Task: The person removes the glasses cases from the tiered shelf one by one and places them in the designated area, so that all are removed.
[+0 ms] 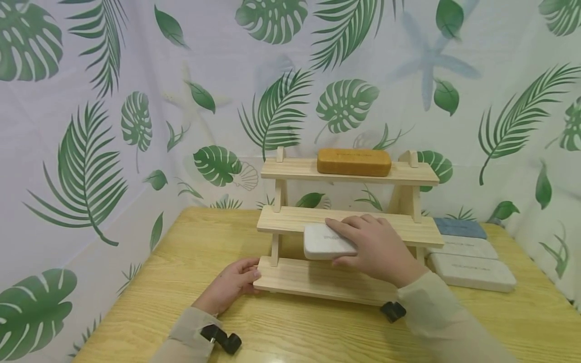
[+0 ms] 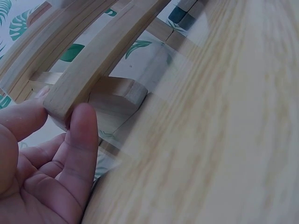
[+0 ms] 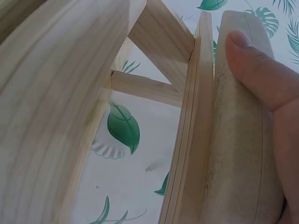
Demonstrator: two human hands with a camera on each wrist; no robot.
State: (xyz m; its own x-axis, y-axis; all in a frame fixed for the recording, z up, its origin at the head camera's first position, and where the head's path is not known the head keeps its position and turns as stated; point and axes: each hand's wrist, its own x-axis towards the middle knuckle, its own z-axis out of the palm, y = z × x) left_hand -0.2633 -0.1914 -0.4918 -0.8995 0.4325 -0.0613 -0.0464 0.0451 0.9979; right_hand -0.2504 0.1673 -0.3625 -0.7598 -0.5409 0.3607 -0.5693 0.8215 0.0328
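A three-tier wooden shelf stand stands on the table. My left hand pinches the left end of its lowest board between thumb and fingers; the left wrist view shows the board end between them. My right hand grips a white glasses case in front of the middle board, which the case partly overlaps in the head view. In the right wrist view, the thumb lies along the case, close beside a board edge. An orange-brown glasses case lies on the top board.
Right of the stand, a blue case and two white cases, the nearer white case in front, lie in a row on the wood-grain table. A leaf-patterned sheet hangs behind and on both sides.
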